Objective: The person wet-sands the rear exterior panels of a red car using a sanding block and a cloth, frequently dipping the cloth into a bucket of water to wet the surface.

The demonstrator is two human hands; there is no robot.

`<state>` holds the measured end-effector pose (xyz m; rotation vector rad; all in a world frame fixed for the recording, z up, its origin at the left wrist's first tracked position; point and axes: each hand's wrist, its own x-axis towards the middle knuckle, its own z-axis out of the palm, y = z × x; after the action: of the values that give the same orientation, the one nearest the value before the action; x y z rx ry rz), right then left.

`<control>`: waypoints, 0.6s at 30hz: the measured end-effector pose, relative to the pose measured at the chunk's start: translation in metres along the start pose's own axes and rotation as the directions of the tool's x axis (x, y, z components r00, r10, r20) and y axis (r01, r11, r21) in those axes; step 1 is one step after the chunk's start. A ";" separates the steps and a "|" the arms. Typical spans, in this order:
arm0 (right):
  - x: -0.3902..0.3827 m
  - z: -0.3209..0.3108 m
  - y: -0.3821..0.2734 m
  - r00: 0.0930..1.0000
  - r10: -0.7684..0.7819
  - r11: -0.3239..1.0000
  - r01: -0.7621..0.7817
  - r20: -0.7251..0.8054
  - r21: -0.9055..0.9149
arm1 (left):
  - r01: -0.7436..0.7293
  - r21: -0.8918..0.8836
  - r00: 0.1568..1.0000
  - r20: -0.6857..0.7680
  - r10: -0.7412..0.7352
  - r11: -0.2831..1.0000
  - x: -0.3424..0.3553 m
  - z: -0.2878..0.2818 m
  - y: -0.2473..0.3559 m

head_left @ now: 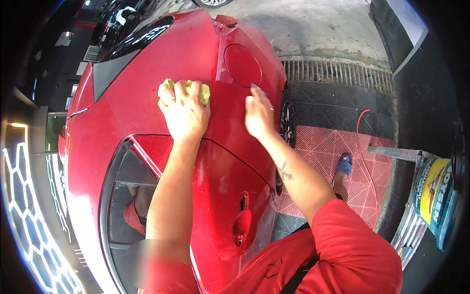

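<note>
My left hand point(184, 112) presses on the red car's rear upper panel point(127, 93), its fingers curled over a crumpled yellow-green cloth or pad point(204, 95). To the right of it, my right hand point(259, 112) is at the panel just below the round fuel flap point(242, 63), fingers apart and slightly blurred, with nothing visible in it; whether it touches the paint is unclear. Nearer me are the door window point(127, 171) and the door handle point(242, 220).
A red-and-black grated mat point(318, 152) lies beside the car, with a red hose point(359, 120) on it and my sandalled foot point(342, 164). A drain grate point(333, 71) runs beyond. At the right are a metal stand point(391, 153) and plastic containers point(435, 196). Another car point(112, 24) stands far back.
</note>
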<state>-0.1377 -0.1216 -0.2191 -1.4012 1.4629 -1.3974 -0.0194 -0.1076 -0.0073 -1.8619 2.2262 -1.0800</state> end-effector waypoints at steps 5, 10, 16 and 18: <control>-0.008 -0.001 -0.092 0.967 -0.169 0.986 0.166 0.192 0.030 | 0.008 0.004 1.000 0.001 -0.008 1.000 -0.005 0.005 -0.004; 0.004 -0.027 0.032 0.998 0.045 0.981 -0.036 0.041 -0.192 | -0.022 -0.004 0.999 -0.044 0.022 1.000 0.007 -0.004 0.004; -0.032 -0.005 -0.064 0.966 -0.179 0.983 0.184 0.189 -0.010 | -0.003 -0.009 1.000 -0.023 0.002 1.000 -0.005 0.006 0.000; -0.025 -0.019 -0.032 0.941 -0.104 0.970 0.168 0.323 -0.176 | -0.008 0.000 1.000 -0.028 0.008 1.000 -0.003 0.004 -0.001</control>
<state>-0.1428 -0.0880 -0.1898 -1.7912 1.3464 -1.0666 -0.0164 -0.1063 -0.0110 -1.8473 2.2467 -1.1115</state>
